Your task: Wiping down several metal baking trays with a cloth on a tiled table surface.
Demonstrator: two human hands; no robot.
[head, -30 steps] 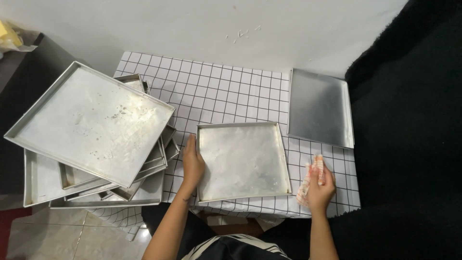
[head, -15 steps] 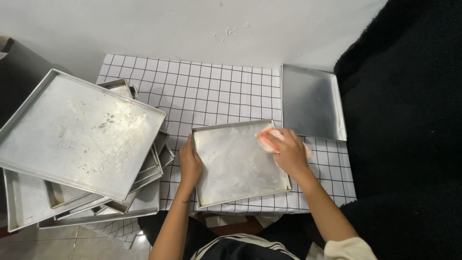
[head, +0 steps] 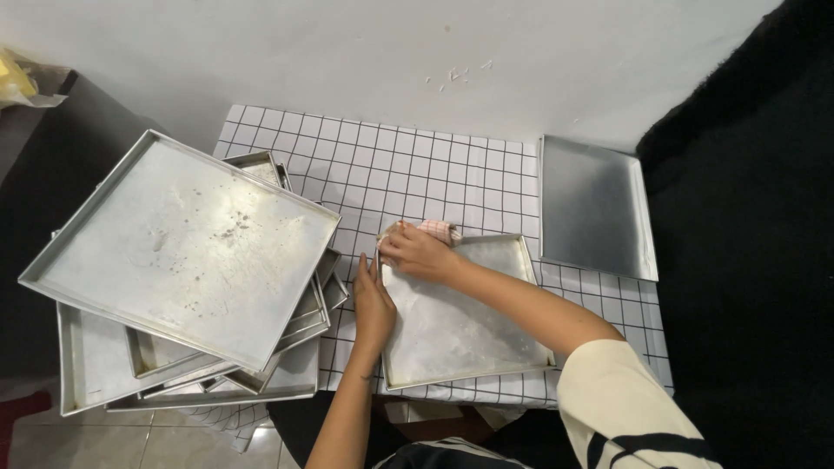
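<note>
— What are the hands doing?

— The left hand [head: 373, 300] lies flat along the near-left edge of a square metal tray [head: 460, 317], fingers straight and together, gripping nothing, just pressing the rim. The right hand [head: 417, 252] is curled over a small pinkish cloth [head: 437, 229], fingers bent and closed on it, at the tray's far-left corner.

— Where is the tray?

— It is under both sets of fingers, on the black-and-white checked tablecloth [head: 434, 174]. Left of the left fingers leans a stack of larger metal trays [head: 182, 252], the top one tilted. Well right of the right fingers lies another metal tray [head: 595, 208], flat by the wall.
</note>
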